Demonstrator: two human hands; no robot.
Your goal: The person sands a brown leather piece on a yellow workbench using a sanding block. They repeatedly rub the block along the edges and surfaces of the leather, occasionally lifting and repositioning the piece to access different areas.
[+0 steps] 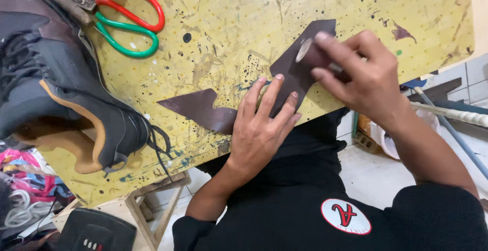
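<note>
In the head view, the person's left hand (pixel 262 129) lay flat on a dark brown cut leather piece (pixel 213 109), its fingers (pixel 269 96) spread and pressing down on the middle of it; nothing was gripped, the hand open and palm down. The leather piece stretched across the yellow tabletop (pixel 229 22), a pointed tongue of it reaching left of the hand and a broader strip running up and to the right, close to the tabletop's near edge.

The right hand (pixel 363 75) was curled around a small dark cylinder with a pale end (pixel 306 52), the grip closed on it with thumb below and fingers over the top. The cylinder's pale end faced left and sat on the upper right part of the leather piece, touching it or nearly so; which, could not be told.

The tabletop was stained with dark speckles and paint marks. At its far left lay two pairs of scissors, one with red handles (pixel 140 4) and one with green handles (pixel 124 37), their handles overlapping and well apart from both hands. A dark shoe with a tan lining and black laces (pixel 66 103) rested on the left end of the tabletop, partly hanging over the near edge.

Below the tabletop, the person's black shirt with a round white and red emblem (pixel 345 216) filled the lower frame, over a pale tiled floor (pixel 371 174).
</note>
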